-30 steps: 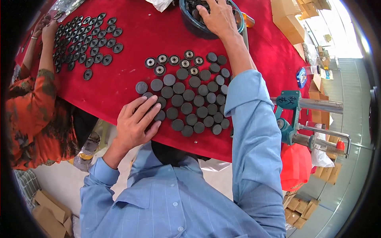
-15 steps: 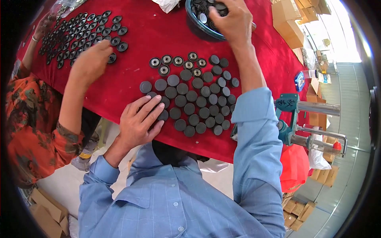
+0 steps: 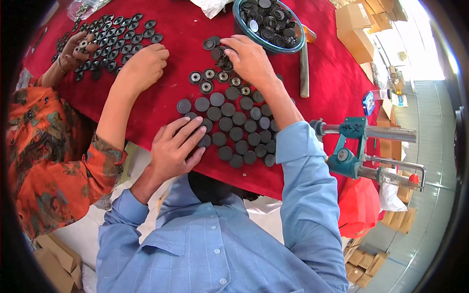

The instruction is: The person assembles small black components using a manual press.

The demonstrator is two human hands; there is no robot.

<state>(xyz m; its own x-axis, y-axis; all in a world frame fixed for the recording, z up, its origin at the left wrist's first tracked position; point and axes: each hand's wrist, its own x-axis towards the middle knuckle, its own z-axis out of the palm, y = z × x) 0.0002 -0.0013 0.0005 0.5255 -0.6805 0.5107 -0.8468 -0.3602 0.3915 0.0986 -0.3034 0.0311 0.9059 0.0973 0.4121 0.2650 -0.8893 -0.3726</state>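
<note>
Left hand (image 3: 177,149): lies palm down at the near edge of the tabletop, fingers (image 3: 189,131) loosely spread and flat, their tips resting on the nearest dark discs of the laid-out group; nothing is pinched.
Right hand (image 3: 248,59): reaches forward to the far end of the group, fingers curled together over a small heap of ringed caps (image 3: 222,56); whether one cap is actually pinched cannot be told.
Disc group (image 3: 234,128): round dark rubber discs laid in close rows, touching one another, between the two hands; the row farthest from the person shows caps with pale metal centres (image 3: 207,80).
Bowl (image 3: 288,46): blue-rimmed, filled with more dark caps, just beyond the right hand.
Tabletop (image 3: 166,97): covered in red cloth.
Co-worker: a person in an orange patterned sleeve (image 3: 53,161) sits at the left; one hand (image 3: 144,66) rests as a loose fist on the cloth, the other hand (image 3: 73,49) sits among a second spread of dark caps (image 3: 119,36).
Teal press tool (image 3: 349,151): clamped at the right edge of the tabletop, well apart from both hands.
Wooden-handled tool (image 3: 304,68): lies on the cloth beside the bowl.
</note>
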